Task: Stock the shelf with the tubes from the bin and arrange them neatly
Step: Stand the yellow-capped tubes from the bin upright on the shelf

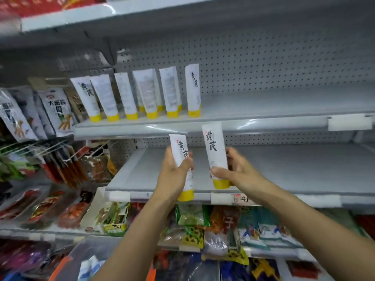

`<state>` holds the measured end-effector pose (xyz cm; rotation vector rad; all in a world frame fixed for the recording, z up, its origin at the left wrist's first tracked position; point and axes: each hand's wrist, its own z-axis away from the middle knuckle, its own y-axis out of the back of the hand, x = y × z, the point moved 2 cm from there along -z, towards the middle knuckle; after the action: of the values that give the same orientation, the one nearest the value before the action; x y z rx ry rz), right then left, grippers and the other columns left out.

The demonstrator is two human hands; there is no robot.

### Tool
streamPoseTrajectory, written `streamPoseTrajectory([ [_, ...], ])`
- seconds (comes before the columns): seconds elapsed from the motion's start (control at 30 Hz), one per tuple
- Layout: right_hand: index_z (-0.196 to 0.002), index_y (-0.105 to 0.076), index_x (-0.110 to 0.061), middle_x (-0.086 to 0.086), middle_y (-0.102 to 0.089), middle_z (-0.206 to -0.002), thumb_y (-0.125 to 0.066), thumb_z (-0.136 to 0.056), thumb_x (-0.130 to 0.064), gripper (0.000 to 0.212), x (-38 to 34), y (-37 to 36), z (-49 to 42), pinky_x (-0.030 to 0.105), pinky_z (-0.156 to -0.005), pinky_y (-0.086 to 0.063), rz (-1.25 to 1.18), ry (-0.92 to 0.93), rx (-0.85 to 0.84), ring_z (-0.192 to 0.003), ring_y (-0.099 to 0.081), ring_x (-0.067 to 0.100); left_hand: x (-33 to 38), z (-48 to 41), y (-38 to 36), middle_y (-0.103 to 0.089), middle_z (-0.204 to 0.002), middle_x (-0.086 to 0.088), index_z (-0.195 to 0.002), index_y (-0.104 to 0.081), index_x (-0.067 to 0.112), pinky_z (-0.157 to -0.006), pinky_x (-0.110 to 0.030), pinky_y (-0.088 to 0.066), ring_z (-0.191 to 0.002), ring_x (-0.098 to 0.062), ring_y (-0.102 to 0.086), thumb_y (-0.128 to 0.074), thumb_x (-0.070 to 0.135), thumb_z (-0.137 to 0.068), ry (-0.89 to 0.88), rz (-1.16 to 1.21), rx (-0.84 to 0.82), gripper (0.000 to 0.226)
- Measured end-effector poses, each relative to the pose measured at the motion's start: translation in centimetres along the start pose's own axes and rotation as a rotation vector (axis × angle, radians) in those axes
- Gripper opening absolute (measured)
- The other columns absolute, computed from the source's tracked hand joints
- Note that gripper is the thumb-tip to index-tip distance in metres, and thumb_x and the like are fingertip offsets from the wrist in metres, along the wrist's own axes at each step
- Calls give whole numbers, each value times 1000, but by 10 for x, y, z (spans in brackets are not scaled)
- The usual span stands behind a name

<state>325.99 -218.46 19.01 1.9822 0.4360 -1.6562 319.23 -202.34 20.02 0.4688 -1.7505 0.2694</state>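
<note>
Grey metal store shelving with a pegboard back (263,63) fills the view. On the upper shelf (274,106), toward 11 o'clock, a row of white tubes (148,94) stands on yellow caps. Hanging snack bags (54,110) are at 9 o'clock. At centre, before the lower shelf (294,169), the left hand (172,175) wraps thumb and fingers round the left tube (179,147), cap down. At its 3 o'clock, the right hand (239,169) pinches the right tube (215,147) upright between thumb and fingers.

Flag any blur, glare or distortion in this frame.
Head view: wide-angle distortion bows the grey metal shelves; red packaged goods at lower left are blurred; glare streaks the clear plastic shelf-edge strip; the white yellow-capped tubes gripped by the left hand and right hand are legible.
</note>
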Motion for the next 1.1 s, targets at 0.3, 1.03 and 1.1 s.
streamPoseTrajectory([
  [0.3,-119,-57,-9,3,-68,-109,-74,-80,-7,42,-88,45,-61,24,-81,-55,84,272,298,-96,-66,13,49,-70,-17,-62,-118,-2,-128,-42,21,-94,-40,-50,-105,-24,-61,-54,12,-92,-231,-39,87,39],
  [1.03,-114,-48,-10,4,-59,-100,-77,-75,-16,49,-77,74,-230,24,-57,-41,510,100,454,-88,-58,22,49,-152,-13,-61,-114,1,-126,-41,21,-86,-27,-47,-103,-13,-59,-52,6,-92,-333,-76,130,39],
  [1.1,-114,-48,-9,5,-59,-102,-77,-76,-16,48,-76,74,-232,20,-53,-38,510,100,455,-87,-57,22,48,-153,-12,-61,-114,-1,-129,-41,19,-86,-27,-47,-104,-15,-59,-52,7,-92,-329,-72,129,40],
])
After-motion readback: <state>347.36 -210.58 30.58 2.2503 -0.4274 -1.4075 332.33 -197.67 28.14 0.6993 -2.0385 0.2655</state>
